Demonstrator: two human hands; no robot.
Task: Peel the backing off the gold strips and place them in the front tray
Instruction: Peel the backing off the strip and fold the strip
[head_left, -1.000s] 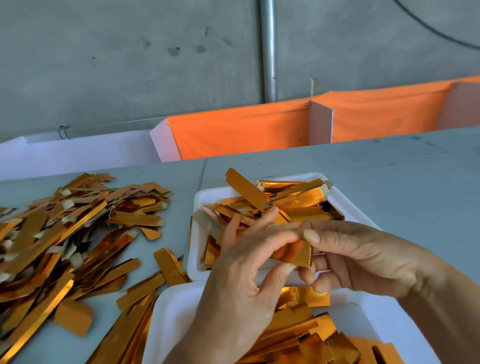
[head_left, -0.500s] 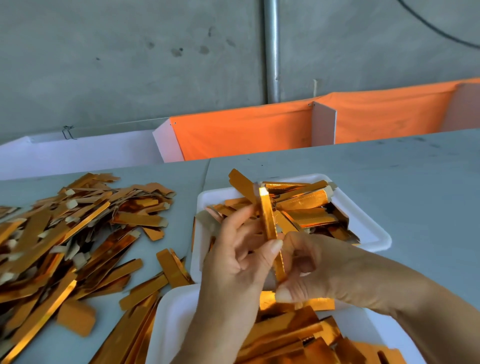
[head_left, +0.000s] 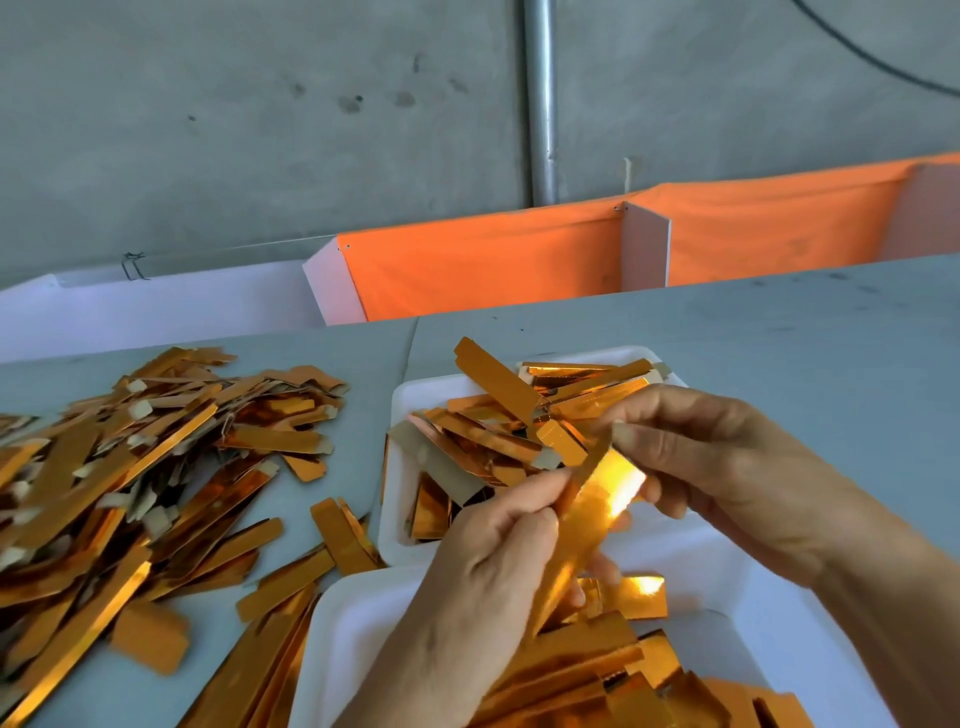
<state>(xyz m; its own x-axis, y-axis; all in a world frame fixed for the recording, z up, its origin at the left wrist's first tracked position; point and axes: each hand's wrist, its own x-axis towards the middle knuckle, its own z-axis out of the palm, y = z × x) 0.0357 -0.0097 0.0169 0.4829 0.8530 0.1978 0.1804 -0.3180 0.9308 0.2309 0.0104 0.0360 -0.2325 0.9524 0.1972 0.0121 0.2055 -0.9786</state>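
Both hands hold one gold strip (head_left: 584, 519) above the gap between two white trays. My left hand (head_left: 483, 587) pinches the strip's lower part between thumb and fingers. My right hand (head_left: 727, 467) pinches its upper end near the top, where a thin layer seems to lift away from the shiny face. The front tray (head_left: 337, 639), nearest me, holds several gold strips. The rear tray (head_left: 405, 400) behind it is heaped with more gold strips.
A large loose pile of gold strips (head_left: 130, 467) covers the grey table on the left, with some strips (head_left: 343, 530) lying between pile and trays. An orange cloth barrier (head_left: 493, 260) and a metal pole (head_left: 540, 104) stand behind the table.
The strip has tilted from upright to slanting. My right hand has risen from the strip's lower end to its top, and my left hand has dropped lower on it.
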